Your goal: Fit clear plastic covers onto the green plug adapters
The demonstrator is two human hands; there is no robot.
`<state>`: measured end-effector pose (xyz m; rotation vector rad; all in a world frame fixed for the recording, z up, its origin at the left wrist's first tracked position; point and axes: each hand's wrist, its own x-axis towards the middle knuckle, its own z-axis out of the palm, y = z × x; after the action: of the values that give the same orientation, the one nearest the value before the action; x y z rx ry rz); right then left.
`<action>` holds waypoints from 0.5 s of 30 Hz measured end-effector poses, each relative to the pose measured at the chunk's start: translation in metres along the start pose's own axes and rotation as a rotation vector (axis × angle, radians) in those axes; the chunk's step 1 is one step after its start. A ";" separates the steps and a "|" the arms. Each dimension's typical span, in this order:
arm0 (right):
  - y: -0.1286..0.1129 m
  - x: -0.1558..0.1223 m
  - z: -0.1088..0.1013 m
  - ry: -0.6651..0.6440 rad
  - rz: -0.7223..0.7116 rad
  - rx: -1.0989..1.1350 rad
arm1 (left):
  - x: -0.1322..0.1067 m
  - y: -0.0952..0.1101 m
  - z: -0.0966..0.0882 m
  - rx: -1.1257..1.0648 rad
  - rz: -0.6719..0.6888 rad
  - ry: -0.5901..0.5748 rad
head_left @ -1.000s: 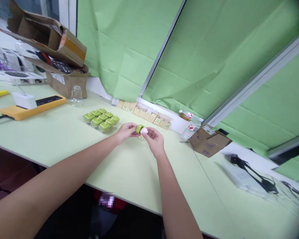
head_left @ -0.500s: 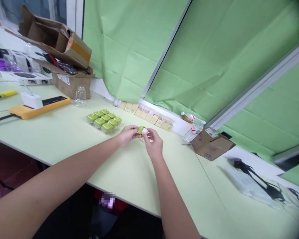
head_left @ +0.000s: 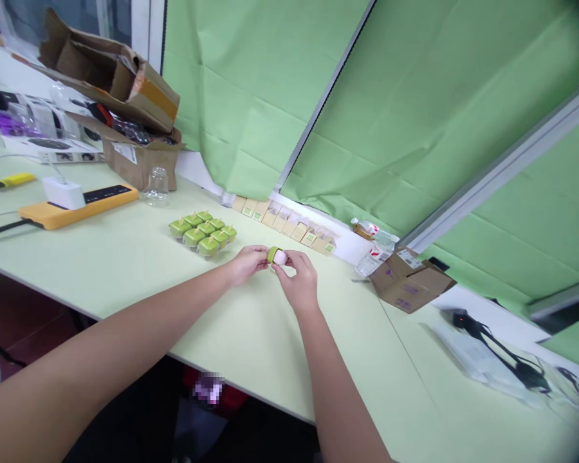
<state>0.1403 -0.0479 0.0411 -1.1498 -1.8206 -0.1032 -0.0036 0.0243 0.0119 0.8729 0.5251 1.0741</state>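
Note:
Both my hands meet over the middle of the pale green table. My left hand pinches a small green cap-like piece. My right hand pinches a small pink-white piece pressed against the green one. To the left of my hands sits a tight cluster of several green lidded cups. A row of small tan boxes lines the back edge of the table under the green curtain.
An orange power strip with a white adapter lies at the left, beside a clear glass jar and open cardboard boxes. Plastic water bottles, a flattened brown box and a bagged black cable lie to the right.
The view has shifted slightly, so everything sits a little more to the right. My hands stay together on the green and pink pieces, with only small finger movement.

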 end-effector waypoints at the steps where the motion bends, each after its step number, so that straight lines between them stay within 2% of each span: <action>1: 0.000 0.000 0.001 0.002 0.004 0.003 | 0.000 0.000 0.000 -0.014 0.006 -0.003; 15: 0.000 0.000 0.000 -0.004 0.059 0.013 | -0.003 0.002 0.002 -0.020 0.054 -0.055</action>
<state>0.1405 -0.0477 0.0414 -1.1944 -1.7868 -0.0540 -0.0045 0.0208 0.0143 0.9007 0.4460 1.0993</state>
